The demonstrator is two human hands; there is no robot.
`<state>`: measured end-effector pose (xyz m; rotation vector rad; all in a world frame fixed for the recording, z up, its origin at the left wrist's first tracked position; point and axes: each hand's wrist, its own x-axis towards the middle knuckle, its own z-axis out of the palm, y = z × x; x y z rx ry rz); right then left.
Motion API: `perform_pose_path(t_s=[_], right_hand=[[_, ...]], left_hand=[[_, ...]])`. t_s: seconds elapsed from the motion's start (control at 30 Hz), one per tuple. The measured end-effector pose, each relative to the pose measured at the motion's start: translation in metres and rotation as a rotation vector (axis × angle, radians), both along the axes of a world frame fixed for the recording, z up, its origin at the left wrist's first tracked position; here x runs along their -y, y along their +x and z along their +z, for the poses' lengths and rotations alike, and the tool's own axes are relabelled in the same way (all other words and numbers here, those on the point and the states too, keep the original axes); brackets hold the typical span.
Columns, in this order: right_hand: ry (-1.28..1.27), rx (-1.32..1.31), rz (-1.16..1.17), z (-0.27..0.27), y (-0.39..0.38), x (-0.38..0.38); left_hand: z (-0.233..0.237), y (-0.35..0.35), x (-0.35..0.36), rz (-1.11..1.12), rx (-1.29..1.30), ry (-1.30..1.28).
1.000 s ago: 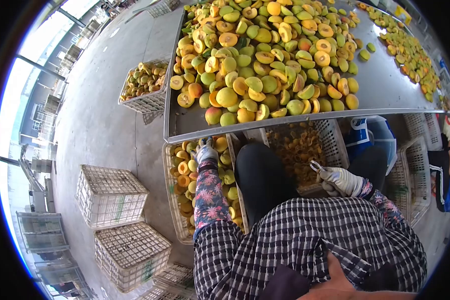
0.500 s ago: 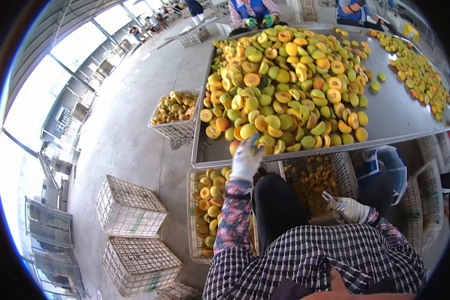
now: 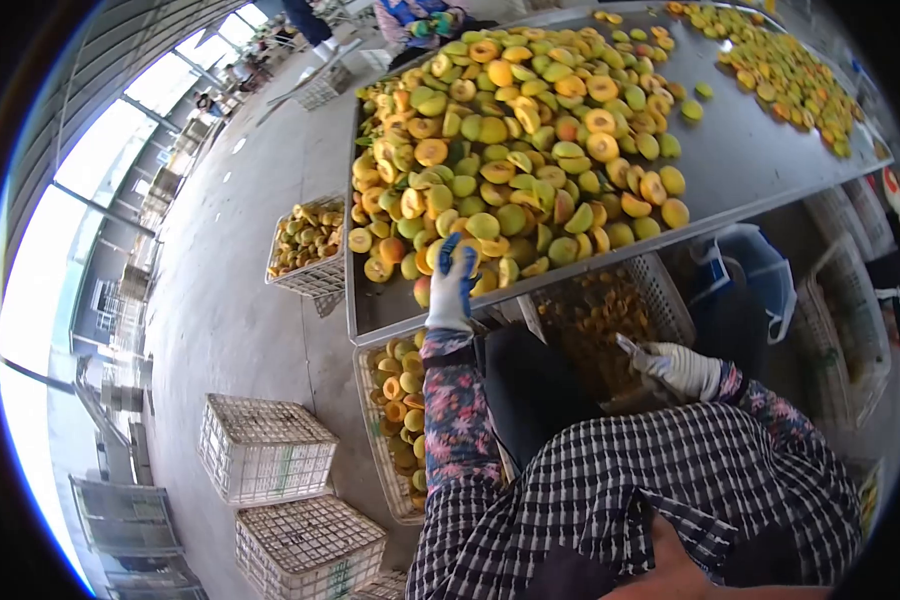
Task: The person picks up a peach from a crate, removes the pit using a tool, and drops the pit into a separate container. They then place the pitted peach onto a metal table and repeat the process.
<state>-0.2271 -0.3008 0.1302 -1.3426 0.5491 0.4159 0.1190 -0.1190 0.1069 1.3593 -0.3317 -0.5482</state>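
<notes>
My left hand (image 3: 452, 284), in a white glove with blue fingers, reaches to the near edge of a heap of yellow-green peach halves (image 3: 510, 165) on the metal table (image 3: 760, 170). Its fingers are apart and touch the fruit; a firm grip on one does not show. Over my lap, my right hand (image 3: 682, 371), in a whitish glove, is closed round a small metal tool (image 3: 626, 344) whose bright tip points left. Below that tool stands a crate (image 3: 667, 298) with brownish-orange scraps in it.
A crate of peach halves (image 3: 402, 400) stands by my left leg, another crate of fruit (image 3: 310, 240) beyond. Upturned white crates (image 3: 268, 450) sit on the floor at left. A blue-white bucket (image 3: 755, 275) is at right. Another person's gloved hands (image 3: 432, 25) work across the table.
The view has turned, so the table and crates sit farther left and tilt more. My left hand stays at the near edge of the heap; my right hand still holds the tool.
</notes>
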Motion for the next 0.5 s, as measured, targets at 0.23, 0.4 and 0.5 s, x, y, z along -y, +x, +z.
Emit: perform_pose_path(t_s=[0.23,0.4,0.5], right_hand=[[-0.417,0.382,-0.031,0.012,0.037,0.001],[-0.822,0.565,-0.032,0.019,0.051,-0.006],[-1.01,0.58,-0.034,0.014,0.052,-0.008]], left_hand=[[0.017,-0.109,0.027,-0.23,-0.799,-0.623],[-0.004,-0.15,0.062,-0.065,-0.451,-0.467],[-0.003,-0.16,0.069,-0.159,-0.488,-0.549]])
